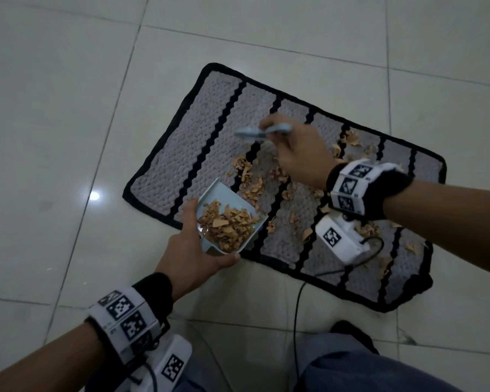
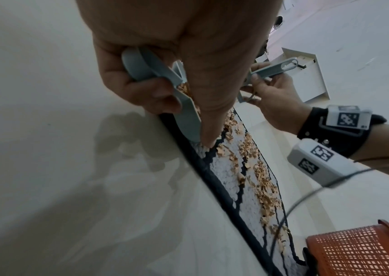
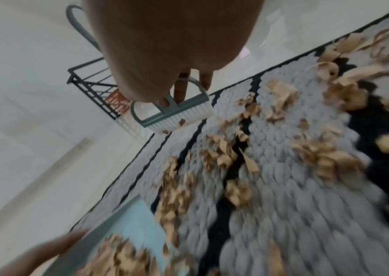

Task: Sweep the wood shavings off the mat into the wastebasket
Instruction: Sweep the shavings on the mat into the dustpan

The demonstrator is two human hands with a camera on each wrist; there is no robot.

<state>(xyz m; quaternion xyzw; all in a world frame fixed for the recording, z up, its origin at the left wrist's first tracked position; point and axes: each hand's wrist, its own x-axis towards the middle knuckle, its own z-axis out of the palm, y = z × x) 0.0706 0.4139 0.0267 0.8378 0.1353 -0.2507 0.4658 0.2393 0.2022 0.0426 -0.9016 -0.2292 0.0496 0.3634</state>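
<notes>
My left hand (image 1: 191,250) grips the dustpan (image 1: 224,219) at the mat's (image 1: 181,131) near edge; my right hand (image 1: 300,154) pinches the brush (image 3: 174,112). Shavings (image 1: 252,185) litter the mat. Only my left wrist view shows the orange wastebasket (image 2: 363,252). No writing is readable.

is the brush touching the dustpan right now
Apart. The head view shows the brush held up over the mat, with bare mat between it and the dustpan.

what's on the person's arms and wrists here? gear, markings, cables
Both forearms are bare, no sleeves. The left hand and right hand each have a black wrist cuff wrapped by a white band of black-and-white square fiducial tags. Under each wrist hangs a white camera box with its own tag and a thin black cable.
</notes>
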